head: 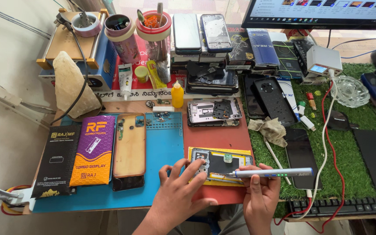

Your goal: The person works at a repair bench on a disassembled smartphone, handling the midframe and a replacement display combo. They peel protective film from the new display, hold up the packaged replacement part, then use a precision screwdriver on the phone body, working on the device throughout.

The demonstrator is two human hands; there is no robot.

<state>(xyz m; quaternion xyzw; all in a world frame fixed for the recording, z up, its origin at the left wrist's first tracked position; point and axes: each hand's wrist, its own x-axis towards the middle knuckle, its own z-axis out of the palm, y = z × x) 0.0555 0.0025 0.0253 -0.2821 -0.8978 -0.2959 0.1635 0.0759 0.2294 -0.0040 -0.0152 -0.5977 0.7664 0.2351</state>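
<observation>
while held level, the electric screwdriver (pixel 273 173) points left at the opened phone (pixel 219 165).

2 hands (pixel 177 196) (pixel 260 196), 1 screwdriver (pixel 273 173), 2 boxes (pixel 94 150) (pixel 57 159) (flat), 1 keyboard (pixel 340 206).

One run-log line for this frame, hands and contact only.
left hand: steadies opened phone | right hand: holds electric screwdriver, tip on phone | phone: on yellow pad, red mat
</observation>
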